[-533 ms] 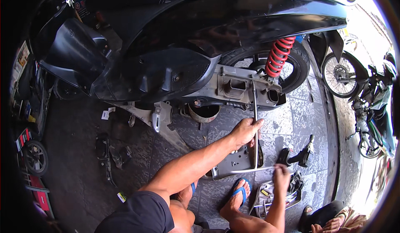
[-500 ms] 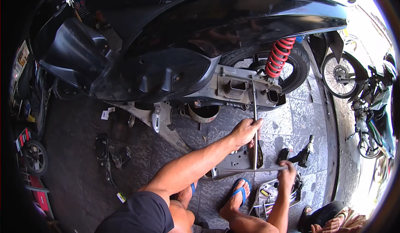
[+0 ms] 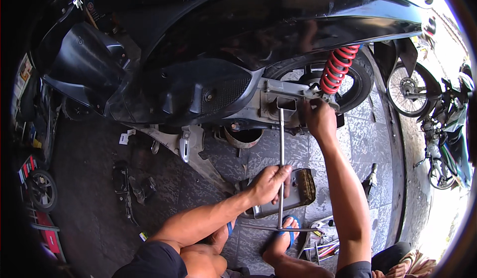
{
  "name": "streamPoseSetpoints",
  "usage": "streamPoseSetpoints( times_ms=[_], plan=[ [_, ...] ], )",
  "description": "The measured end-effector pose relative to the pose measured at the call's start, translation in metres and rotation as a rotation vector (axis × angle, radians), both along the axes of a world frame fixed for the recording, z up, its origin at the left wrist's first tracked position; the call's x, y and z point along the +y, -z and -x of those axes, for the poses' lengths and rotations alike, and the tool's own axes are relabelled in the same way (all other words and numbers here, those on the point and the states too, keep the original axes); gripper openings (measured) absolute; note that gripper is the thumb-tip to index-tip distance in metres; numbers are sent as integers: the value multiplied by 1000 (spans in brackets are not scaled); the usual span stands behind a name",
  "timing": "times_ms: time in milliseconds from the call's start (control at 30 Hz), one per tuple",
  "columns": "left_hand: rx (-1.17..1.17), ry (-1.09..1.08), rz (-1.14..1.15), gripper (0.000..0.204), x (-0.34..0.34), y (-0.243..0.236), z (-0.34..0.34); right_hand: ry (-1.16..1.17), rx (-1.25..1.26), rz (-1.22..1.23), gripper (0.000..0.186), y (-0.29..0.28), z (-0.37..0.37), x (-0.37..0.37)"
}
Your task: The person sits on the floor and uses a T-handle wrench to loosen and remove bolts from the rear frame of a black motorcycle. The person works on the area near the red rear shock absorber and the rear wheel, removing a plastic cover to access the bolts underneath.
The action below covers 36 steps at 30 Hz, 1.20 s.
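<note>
Clearly, the left hand [image 3: 269, 184] has its fingers curled around the shaft of the T-wrench [image 3: 281, 149], whose long axis runs away from the person, tip overlapping the casing's [image 3: 283, 86] square port; contact is unclear. The right hand [image 3: 322, 121] reaches the casing just right of that tip, nearer it than the left; its fingers' grip cannot be told. The spring [image 3: 339, 69] and wheel [image 3: 366, 72] crowd beyond; the tray [image 3: 299, 198] lies beneath the shaft.
</note>
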<state>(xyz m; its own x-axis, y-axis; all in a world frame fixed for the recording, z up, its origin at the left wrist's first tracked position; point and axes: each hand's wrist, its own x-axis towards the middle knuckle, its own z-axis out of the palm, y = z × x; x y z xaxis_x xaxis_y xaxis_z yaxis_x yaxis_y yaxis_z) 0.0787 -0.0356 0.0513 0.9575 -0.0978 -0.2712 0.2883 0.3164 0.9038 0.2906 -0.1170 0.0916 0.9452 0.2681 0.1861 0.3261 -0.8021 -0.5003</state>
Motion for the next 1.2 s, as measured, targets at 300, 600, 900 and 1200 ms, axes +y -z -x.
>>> streamPoseSetpoints(
  times_ms=[300, 600, 900, 1200],
  plan=[
    [42, -118, 42, 46, 49, -9, -9, 105, 92, 44, 41, 11, -19, 25],
    [109, -86, 168, 41, 65, -4, -20, 14, 217, -367, 37, 27, 31, -8],
    [109, -38, 224, 44, 64, 3, -39, 88, 418, -30, 32, 171, 149, -122],
    [70, -94, 217, 46, 63, 12, -39, -109, 1187, -1609, 53, 81, 204, -85]
  ],
)
